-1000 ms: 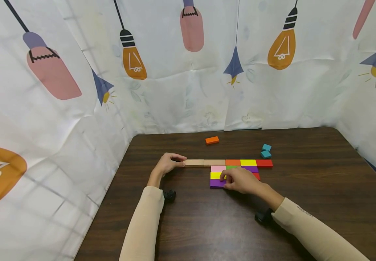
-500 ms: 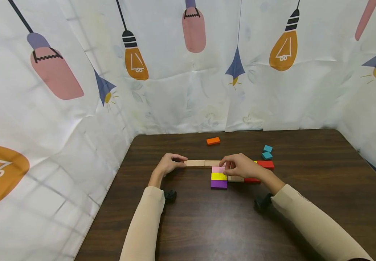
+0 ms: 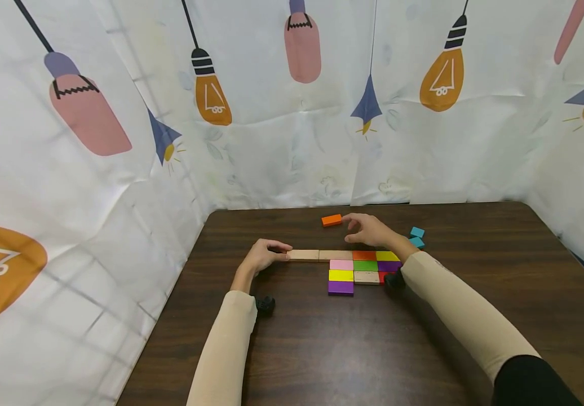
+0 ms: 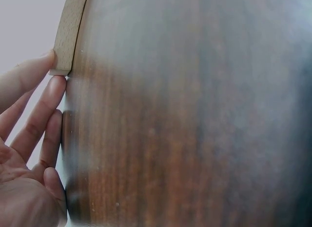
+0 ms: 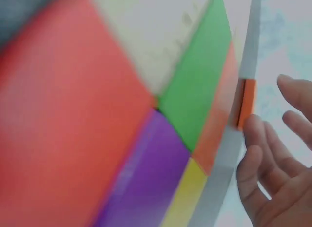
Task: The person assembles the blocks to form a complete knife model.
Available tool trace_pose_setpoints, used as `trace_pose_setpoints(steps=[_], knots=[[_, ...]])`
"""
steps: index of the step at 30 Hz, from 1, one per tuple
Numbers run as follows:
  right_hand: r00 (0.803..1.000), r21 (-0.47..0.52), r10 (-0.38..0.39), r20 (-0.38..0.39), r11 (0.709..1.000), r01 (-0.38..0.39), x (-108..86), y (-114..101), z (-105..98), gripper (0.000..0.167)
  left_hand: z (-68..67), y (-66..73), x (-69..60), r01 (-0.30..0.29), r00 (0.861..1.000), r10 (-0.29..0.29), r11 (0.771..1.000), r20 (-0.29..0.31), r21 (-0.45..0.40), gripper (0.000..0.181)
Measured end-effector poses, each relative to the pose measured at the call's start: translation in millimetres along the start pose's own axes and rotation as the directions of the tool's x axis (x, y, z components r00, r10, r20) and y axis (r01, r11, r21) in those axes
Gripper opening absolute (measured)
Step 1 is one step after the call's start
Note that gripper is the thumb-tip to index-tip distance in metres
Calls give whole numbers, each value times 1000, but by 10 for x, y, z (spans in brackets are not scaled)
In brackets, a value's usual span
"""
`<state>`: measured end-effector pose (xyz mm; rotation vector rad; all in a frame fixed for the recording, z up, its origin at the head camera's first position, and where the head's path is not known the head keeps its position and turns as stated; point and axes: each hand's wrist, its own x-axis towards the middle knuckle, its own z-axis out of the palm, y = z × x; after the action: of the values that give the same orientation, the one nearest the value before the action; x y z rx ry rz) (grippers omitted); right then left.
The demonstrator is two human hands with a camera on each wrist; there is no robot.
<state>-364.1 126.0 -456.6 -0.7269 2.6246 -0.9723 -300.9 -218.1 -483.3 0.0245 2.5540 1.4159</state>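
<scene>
My left hand (image 3: pixel 261 256) stays at the left end of a plain wooden block (image 3: pixel 303 255), its thumb and a finger gripping the end. The left wrist view shows the thumb tip on that block (image 4: pixel 69 34). A second plain block (image 3: pixel 335 255) continues the row, followed by orange-red and yellow ones. Beyond the row, my right hand (image 3: pixel 370 230) reaches with fingers apart beside a loose orange block (image 3: pixel 331 220). One fingertip is at or close to its right end; contact is unclear. Nothing is between the right fingers.
Below the row lie pink (image 3: pixel 341 264), green (image 3: pixel 365 265), yellow (image 3: pixel 341 276) and purple (image 3: pixel 340 288) blocks, edge to edge. Two teal blocks (image 3: pixel 416 232) lie near the right forearm. The right sleeve (image 3: pixel 461 304) covers part of the red blocks. A printed curtain (image 3: pixel 292 152) hangs behind the table.
My right hand has left the pink, yellow and purple blocks at the layout's left side and moved away from me, over the row, to the orange block. The left hand has stayed put.
</scene>
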Motion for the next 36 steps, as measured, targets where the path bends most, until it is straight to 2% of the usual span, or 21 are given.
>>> trace_pose_setpoints(steps=[6,13,19,30,36], knots=[[996,-57,57,62,997,-54,204,11,-38,69,24,-6,-13,-15,1000,15,1000,-3,-5,23],[996,-73,59,67,996,-54,358,62,-16,65,105,-17,-21,-13,1000,13,1000,10,-3,22],[996,-97,35,80,995,-27,464,38,-25,60,112,4,-20,-16,1000,16,1000,-2,-9,21],[997,-114,58,60,992,-51,552,3,29,30,44,22,-20,-16,1000,16,1000,-8,10,22],[992,-115,99,80,989,-89,504,14,-13,27,3,8,-23,-18,1000,18,1000,-8,2,22]])
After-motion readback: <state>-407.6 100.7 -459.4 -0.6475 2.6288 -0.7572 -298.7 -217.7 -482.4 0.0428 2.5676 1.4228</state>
